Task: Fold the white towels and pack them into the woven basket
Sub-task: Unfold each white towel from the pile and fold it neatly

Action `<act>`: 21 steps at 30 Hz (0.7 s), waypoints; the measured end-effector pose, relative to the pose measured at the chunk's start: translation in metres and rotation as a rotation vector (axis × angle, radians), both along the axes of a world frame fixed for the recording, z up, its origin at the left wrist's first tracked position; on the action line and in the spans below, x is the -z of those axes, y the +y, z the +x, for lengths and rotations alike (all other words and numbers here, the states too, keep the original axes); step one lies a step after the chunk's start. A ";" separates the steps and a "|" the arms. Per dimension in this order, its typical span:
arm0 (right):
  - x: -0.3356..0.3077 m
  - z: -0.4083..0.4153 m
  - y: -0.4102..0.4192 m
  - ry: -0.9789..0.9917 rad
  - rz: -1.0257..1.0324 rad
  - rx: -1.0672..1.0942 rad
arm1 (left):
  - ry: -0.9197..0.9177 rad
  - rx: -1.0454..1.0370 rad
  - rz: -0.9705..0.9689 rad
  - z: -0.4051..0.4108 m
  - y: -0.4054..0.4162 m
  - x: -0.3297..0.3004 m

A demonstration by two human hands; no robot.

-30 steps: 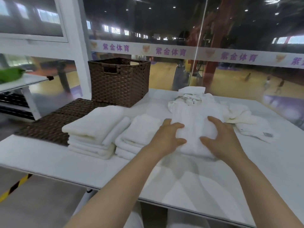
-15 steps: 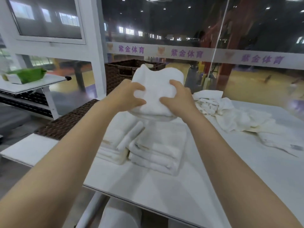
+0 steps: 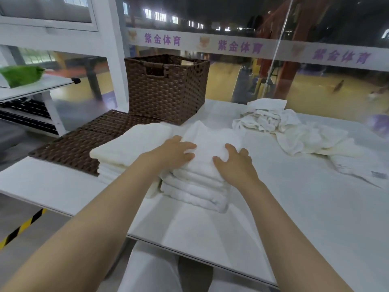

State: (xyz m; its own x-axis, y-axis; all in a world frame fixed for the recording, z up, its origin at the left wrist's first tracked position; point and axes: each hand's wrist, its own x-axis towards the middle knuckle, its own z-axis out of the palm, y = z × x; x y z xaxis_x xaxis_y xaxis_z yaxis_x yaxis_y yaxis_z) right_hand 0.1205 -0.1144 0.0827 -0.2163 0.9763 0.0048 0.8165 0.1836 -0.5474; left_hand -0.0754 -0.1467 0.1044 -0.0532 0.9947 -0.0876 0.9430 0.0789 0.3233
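Observation:
A folded white towel (image 3: 208,142) lies on top of the right-hand stack of folded towels (image 3: 195,188) on the white table (image 3: 294,218). My left hand (image 3: 174,152) holds its left side and my right hand (image 3: 233,161) holds its right side, fingers curled over the cloth. A second stack of folded towels (image 3: 126,150) sits just to the left. The brown woven basket (image 3: 166,89) stands open behind the stacks. A heap of unfolded white towels (image 3: 294,127) lies at the right.
A flat brown woven lid (image 3: 84,140) lies at the table's left edge, partly under the left stack. A glass wall runs behind the table. A side shelf with a green object (image 3: 21,74) stands at far left. Yellow-black floor tape (image 3: 21,226) marks the floor.
Both hands lifted the folded towel from the table, carried it left and up, then lowered it onto the right-hand stack.

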 end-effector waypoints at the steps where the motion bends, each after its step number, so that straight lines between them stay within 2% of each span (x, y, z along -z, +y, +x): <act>1: 0.002 0.001 0.000 -0.059 0.001 -0.023 | 0.094 0.012 -0.013 0.001 -0.002 0.001; 4: -0.008 0.004 0.006 -0.252 0.047 -0.127 | 0.419 0.037 0.067 0.009 0.005 -0.003; 6: -0.020 0.002 0.016 -0.322 0.069 -0.177 | 0.487 0.052 0.153 0.020 0.018 -0.009; 9: -0.025 -0.002 0.033 -0.270 0.055 -0.188 | 0.267 0.086 0.306 0.032 0.034 -0.011; 11: -0.018 -0.001 0.042 -0.235 0.001 -0.197 | 0.118 0.100 0.231 0.034 0.038 -0.006; 13: -0.006 0.002 0.044 -0.150 -0.063 -0.200 | 0.060 0.087 0.089 0.032 0.036 0.006; 16: 0.007 0.001 0.041 -0.067 -0.060 -0.196 | -0.086 0.015 0.073 0.025 0.035 0.025; 18: 0.011 0.001 0.037 -0.055 -0.032 -0.191 | -0.107 0.008 0.092 0.023 0.036 0.031; 21: 0.012 0.001 0.036 0.034 -0.047 -0.198 | -0.033 0.027 0.087 0.025 0.037 0.030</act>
State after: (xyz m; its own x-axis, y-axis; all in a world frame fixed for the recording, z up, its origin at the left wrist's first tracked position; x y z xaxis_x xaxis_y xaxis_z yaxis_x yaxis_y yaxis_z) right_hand 0.1214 -0.0779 0.0711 -0.4045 0.9141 -0.0293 0.7477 0.3121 -0.5861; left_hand -0.0501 -0.1095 0.0749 -0.0253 0.9997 -0.0017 0.9332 0.0242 0.3586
